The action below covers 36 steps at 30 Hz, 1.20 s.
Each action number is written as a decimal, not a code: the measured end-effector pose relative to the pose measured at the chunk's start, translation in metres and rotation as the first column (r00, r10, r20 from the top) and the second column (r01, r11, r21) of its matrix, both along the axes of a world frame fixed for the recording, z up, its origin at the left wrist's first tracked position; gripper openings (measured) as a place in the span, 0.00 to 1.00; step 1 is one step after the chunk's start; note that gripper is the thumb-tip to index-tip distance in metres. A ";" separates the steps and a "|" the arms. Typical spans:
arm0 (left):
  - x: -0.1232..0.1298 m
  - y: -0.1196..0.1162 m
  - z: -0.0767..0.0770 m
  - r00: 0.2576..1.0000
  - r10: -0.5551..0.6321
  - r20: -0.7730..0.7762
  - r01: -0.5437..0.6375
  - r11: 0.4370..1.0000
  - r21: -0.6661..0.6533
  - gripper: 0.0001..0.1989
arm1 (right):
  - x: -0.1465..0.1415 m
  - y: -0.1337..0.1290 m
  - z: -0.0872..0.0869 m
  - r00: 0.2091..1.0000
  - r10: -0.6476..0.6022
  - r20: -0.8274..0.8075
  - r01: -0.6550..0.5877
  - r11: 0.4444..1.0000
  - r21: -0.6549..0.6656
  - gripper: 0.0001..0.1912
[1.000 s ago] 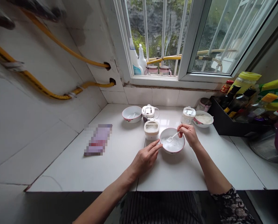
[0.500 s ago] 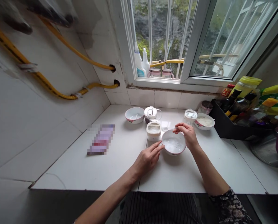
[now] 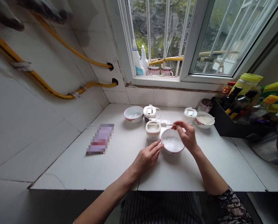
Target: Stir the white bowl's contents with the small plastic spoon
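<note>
Near frame centre, the right hand's [image 3: 185,134] pinched grip has lifted the spoon [image 3: 164,124] from the bowl [image 3: 173,143]; the left hand's [image 3: 148,155] is unclear.

Three bowls [image 3: 173,150], three white-topped jars [image 3: 153,133], two hands [image 3: 148,155]

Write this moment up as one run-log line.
left hand: touching front bowl at its rim | right hand: holding white spoon, head near white container | back right: bowl with white contents
</note>
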<state>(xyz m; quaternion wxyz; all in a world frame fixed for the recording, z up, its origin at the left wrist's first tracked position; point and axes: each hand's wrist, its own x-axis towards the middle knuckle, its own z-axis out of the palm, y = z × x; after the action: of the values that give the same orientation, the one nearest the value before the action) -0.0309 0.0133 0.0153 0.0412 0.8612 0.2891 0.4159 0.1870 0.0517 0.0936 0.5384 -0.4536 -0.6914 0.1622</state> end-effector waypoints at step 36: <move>0.001 0.001 -0.001 1.000 0.003 0.001 -0.003 1.000 0.027 0.20 | 0.012 0.012 -0.004 0.863 0.000 -0.505 -0.241 0.878 -0.412 0.06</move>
<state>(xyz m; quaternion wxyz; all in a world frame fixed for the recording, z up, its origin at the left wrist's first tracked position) -0.0298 0.0142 0.0147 0.0293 0.8610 0.2846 0.4204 0.1995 0.0633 0.0897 0.5604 -0.4667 -0.5011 0.4659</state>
